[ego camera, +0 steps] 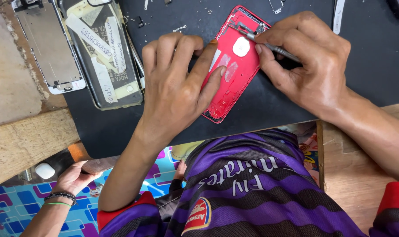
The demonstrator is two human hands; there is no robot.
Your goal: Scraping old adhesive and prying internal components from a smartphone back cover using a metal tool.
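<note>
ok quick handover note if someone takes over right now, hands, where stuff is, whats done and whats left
Left hand: flat on the red phone shell, pressing it to the black mat.
Right hand: fingers pinch a thin metal tool, tip in the shell's top corner.
Shell: open, face up, mostly stripped inside, pale patches in the middle.
Also on the mat: a second phone with paper strips taped on, a screen panel beside it, small screws and bits along the top.
Done: screen off the shell.
Left: work at the top corner; nothing refitted yet.
Another person's hand is low left, clear of the mat.
</note>
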